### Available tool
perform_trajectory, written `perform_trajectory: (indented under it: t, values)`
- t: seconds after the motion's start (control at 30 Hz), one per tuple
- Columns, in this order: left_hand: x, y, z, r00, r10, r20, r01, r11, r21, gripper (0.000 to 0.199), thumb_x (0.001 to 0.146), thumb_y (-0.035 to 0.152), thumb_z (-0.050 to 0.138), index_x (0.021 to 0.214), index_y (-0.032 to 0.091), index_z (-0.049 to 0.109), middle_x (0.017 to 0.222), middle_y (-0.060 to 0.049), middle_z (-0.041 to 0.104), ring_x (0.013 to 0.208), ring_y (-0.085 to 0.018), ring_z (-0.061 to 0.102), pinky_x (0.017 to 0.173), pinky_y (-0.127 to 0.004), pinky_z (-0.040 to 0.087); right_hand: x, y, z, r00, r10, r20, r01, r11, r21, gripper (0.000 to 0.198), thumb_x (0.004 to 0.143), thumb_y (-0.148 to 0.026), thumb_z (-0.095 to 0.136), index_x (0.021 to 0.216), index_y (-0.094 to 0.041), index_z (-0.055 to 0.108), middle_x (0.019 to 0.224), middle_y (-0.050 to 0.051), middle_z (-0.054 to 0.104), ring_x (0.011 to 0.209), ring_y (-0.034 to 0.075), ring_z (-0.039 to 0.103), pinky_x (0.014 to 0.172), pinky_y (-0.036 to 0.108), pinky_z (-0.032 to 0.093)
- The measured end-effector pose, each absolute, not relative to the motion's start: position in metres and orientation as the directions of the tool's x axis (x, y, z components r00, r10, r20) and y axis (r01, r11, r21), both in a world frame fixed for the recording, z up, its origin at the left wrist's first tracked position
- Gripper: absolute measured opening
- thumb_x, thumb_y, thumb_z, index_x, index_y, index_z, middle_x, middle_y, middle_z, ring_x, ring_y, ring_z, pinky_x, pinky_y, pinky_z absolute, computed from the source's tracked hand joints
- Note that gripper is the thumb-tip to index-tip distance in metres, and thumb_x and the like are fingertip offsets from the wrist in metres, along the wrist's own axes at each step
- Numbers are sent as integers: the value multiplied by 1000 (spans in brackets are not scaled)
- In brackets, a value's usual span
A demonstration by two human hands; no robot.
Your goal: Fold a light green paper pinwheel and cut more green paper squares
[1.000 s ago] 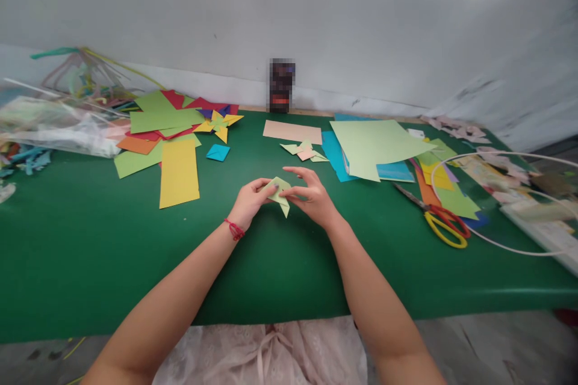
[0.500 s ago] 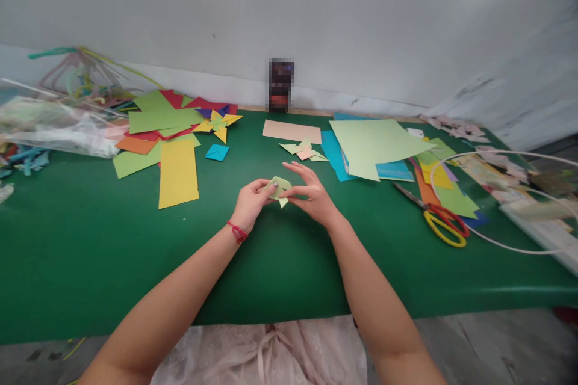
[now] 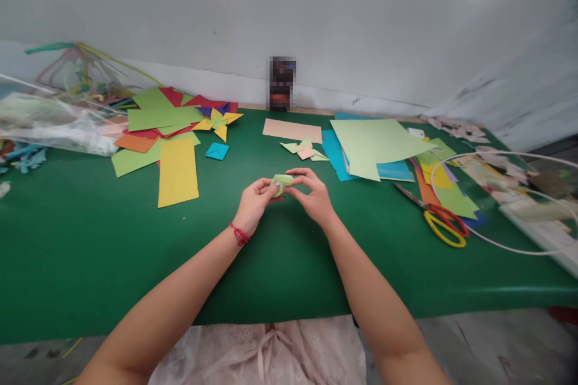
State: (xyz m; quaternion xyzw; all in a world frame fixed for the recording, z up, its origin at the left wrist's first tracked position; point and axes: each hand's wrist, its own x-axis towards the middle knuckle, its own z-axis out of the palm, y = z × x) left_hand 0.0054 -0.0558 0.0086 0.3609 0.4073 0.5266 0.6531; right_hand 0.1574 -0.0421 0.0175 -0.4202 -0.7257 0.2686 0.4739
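Observation:
A small folded piece of pale green paper (image 3: 282, 180) is held between my two hands, above the middle of the green table (image 3: 280, 264). My left hand (image 3: 253, 201) grips its left side, thumb on top and fingers beneath. At the right edge, my right hand (image 3: 312, 194) pinches the paper between thumb and fingers. Beyond the hands lies a folded piece in pale green and pink (image 3: 305, 149), and behind that a pink paper strip (image 3: 292, 130). A folded blue paper square (image 3: 217, 151) rests further left.
Left are a yellow paper strip (image 3: 177, 173), a yellow pointed paper star (image 3: 219, 123) and green sheets (image 3: 162, 118). Right are a large pale green sheet (image 3: 377, 141), scissors (image 3: 440, 222) with red and yellow handles, and a white looped cord (image 3: 501, 246). A blurred-out object (image 3: 282, 84) stands against the wall.
The pointed flap that hung from the paper's lower right no longer shows. My right hand's fingers have come down and closed in on the paper's right edge.

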Motion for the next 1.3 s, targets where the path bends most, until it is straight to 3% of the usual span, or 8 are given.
perform_trajectory:
  t: [0.17,0.53,0.97,1.3]
  values:
    - [7,-56,8,103,984,-148,-389,177,904,23,68,31,68,81,14,60,76,-3,68,77,-15,64,79,-34,50,150,-45,11,-113,872,476,367,481,-796,5,77,-27,61,78,-22,61,87,2,62,85,17,58,80,33,45]
    - [10,-58,4,85,984,-154,-402,175,899,22,69,31,67,81,14,59,77,-2,67,79,-15,64,78,-31,50,140,-50,7,41,915,402,358,363,-861,13,76,-32,60,78,-20,61,77,1,62,76,16,58,74,30,45]
    - [12,-58,4,163,982,-91,-419,153,895,27,72,34,63,91,15,60,95,-6,66,89,-19,62,86,-38,46,137,-51,4,137,908,397,349,331,-877,15,78,-34,57,76,-20,58,76,1,59,74,16,57,73,31,45]
    - [13,-57,3,128,992,3,-269,32,963,33,64,24,70,93,16,59,92,-3,66,86,-16,61,83,-31,46,137,-51,7,151,910,387,334,321,-886,17,78,-36,56,79,-19,59,77,2,60,75,16,57,74,32,46]
